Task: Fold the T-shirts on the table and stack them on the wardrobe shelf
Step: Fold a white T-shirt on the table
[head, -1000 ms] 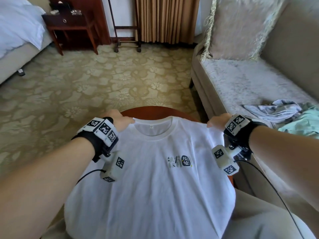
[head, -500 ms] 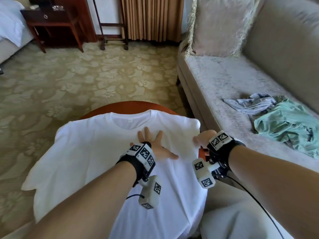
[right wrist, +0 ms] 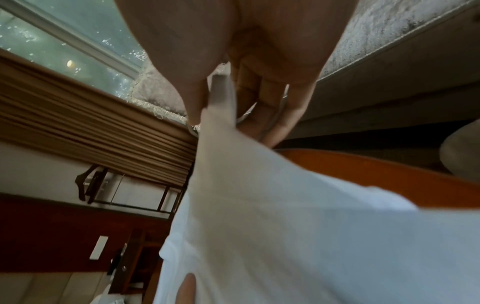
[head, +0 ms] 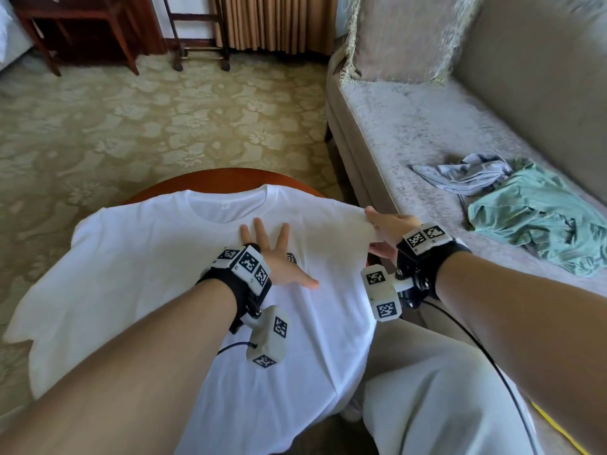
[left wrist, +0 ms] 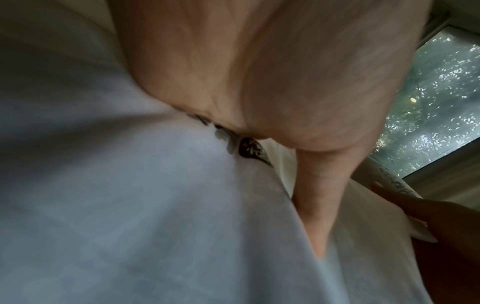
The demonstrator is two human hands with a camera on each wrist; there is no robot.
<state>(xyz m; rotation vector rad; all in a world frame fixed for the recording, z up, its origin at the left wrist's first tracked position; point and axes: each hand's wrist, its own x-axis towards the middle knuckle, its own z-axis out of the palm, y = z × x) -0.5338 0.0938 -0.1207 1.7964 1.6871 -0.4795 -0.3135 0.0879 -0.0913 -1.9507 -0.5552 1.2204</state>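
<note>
Two hands share this fold: your left hand [head: 279, 261] presses flat, fingers spread, on the white T-shirt [head: 138, 280] draped over the round table [head: 210, 178]; your right hand [head: 386, 229] pinches its 3 o'clock sleeve, so carry it towards 9 o'clock, creasing along your left thumb

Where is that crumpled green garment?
In the head view, the crumpled green garment lies on the grey sofa, far right, beside a crumpled grey garment.

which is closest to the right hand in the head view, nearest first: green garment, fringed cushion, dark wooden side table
From the right hand:
1. green garment, on the sofa seat to its right.
2. fringed cushion, at the sofa's far end.
3. dark wooden side table, far left across the carpet.
</note>
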